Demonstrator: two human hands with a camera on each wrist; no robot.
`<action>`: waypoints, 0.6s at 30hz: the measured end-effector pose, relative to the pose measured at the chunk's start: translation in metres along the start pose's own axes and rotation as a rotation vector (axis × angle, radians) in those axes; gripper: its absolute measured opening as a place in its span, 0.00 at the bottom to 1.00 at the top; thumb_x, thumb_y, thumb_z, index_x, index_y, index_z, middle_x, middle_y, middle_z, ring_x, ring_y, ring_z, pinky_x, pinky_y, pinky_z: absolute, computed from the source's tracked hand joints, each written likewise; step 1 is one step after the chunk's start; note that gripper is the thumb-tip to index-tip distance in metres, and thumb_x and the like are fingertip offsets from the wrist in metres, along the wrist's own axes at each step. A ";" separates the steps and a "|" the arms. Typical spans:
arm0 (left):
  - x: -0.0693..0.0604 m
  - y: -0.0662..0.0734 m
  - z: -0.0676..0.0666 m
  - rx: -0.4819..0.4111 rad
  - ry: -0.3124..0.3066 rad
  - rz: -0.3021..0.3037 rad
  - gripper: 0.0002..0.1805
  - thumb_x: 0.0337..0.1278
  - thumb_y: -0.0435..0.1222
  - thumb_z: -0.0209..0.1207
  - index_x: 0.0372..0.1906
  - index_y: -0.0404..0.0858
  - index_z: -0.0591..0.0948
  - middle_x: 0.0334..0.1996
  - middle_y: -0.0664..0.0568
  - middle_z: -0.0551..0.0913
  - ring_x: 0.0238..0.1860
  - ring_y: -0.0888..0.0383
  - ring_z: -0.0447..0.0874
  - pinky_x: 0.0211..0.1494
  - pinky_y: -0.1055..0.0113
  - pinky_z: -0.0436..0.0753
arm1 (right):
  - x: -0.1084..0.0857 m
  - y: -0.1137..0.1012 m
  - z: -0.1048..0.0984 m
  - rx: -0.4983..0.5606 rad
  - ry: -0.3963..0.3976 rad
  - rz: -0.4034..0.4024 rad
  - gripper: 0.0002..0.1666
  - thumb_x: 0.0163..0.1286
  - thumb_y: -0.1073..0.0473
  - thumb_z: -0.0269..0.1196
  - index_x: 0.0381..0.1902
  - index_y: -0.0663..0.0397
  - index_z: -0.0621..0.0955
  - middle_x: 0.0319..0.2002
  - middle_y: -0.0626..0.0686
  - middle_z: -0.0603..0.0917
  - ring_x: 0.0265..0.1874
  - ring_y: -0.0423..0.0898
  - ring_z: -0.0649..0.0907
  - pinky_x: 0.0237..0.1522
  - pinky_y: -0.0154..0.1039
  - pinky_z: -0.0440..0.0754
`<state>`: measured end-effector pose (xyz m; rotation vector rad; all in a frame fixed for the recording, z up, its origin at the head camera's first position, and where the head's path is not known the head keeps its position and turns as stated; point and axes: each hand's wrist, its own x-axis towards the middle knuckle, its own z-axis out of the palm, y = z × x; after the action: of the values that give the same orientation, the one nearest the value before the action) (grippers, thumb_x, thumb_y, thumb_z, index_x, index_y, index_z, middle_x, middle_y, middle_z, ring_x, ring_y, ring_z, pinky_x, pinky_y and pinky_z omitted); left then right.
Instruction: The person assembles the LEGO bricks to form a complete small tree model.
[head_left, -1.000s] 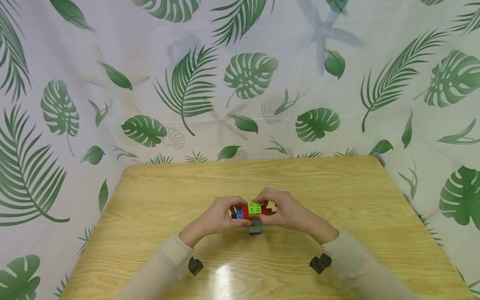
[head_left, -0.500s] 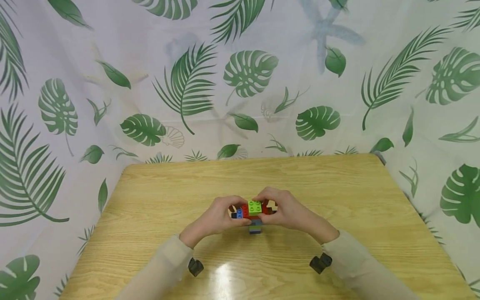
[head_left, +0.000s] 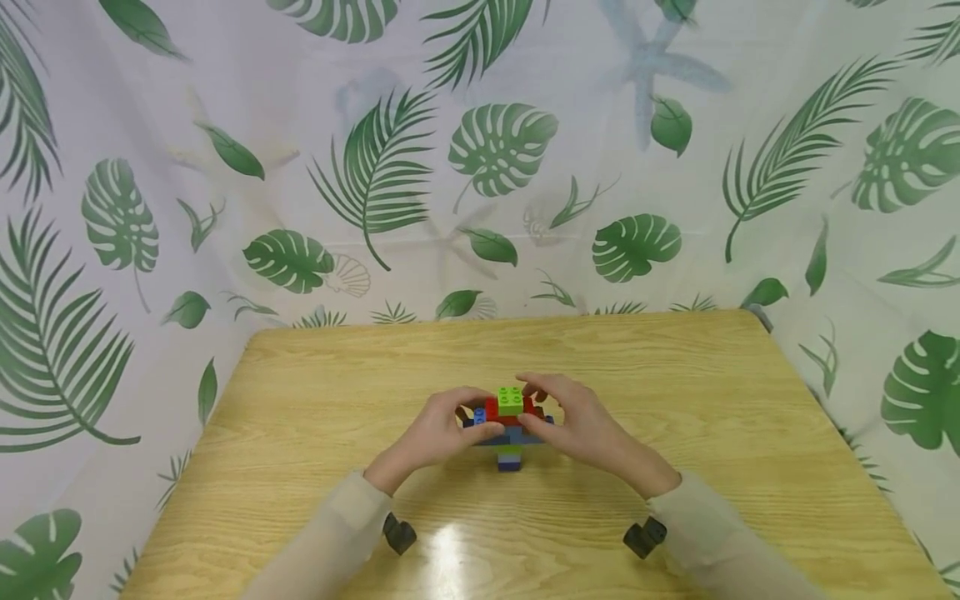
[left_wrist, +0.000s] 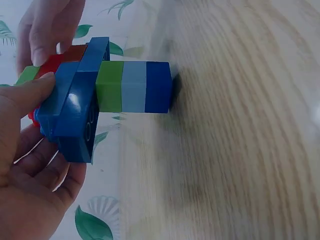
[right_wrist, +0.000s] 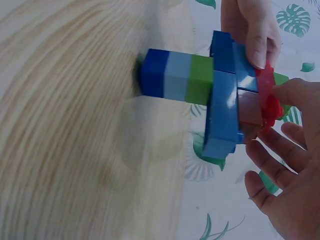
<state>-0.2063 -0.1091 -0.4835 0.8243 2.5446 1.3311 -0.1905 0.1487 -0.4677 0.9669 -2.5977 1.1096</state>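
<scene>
A toy building-brick structure (head_left: 509, 457) stands upright on the table. Its narrow column has a dark blue, a light blue and a green brick (left_wrist: 109, 86). Above them, wider blue bricks (right_wrist: 222, 112) spread sideways, with a brown brick (right_wrist: 250, 106) and red bricks (right_wrist: 268, 97) over those. A lime green brick (head_left: 511, 400) tops it. My left hand (head_left: 444, 427) grips the left side, thumb in front and fingers behind. Around the right side is my right hand (head_left: 590, 423), its thumb close to the red bricks and its fingers loosely spread; contact is hard to tell.
The wooden table (head_left: 337, 367) extends around the structure. Behind it hangs a white leaf-patterned cloth (head_left: 420, 275). Black wrist cameras (head_left: 400, 534) sit under both forearms.
My right hand has loosened from the top bricks, its index finger lifting and its thumb shifting. The lime green brick shows more fully. My left hand keeps its hold.
</scene>
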 end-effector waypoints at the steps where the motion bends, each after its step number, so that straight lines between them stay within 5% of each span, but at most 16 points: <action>1: 0.003 -0.002 0.000 -0.021 0.005 -0.018 0.25 0.69 0.47 0.68 0.64 0.38 0.83 0.54 0.50 0.88 0.50 0.55 0.84 0.52 0.62 0.83 | 0.000 0.002 0.001 0.000 0.005 0.018 0.33 0.70 0.61 0.73 0.70 0.59 0.77 0.53 0.55 0.87 0.47 0.51 0.85 0.50 0.50 0.86; 8: 0.025 -0.018 -0.004 -0.144 0.030 -0.093 0.23 0.77 0.46 0.60 0.65 0.35 0.82 0.53 0.43 0.88 0.47 0.54 0.85 0.50 0.64 0.84 | -0.001 0.018 0.005 0.003 -0.040 0.104 0.45 0.64 0.65 0.76 0.76 0.61 0.70 0.67 0.62 0.80 0.55 0.56 0.84 0.59 0.58 0.84; 18: 0.044 -0.028 0.008 -0.152 0.062 -0.218 0.27 0.78 0.49 0.58 0.66 0.33 0.81 0.57 0.41 0.87 0.54 0.50 0.85 0.63 0.53 0.83 | 0.004 0.044 0.017 -0.045 -0.045 0.191 0.39 0.66 0.69 0.73 0.74 0.60 0.73 0.58 0.60 0.86 0.50 0.54 0.84 0.54 0.51 0.86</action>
<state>-0.2514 -0.0925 -0.5060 0.4699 2.4556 1.4750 -0.2186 0.1581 -0.5041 0.7557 -2.7862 1.0766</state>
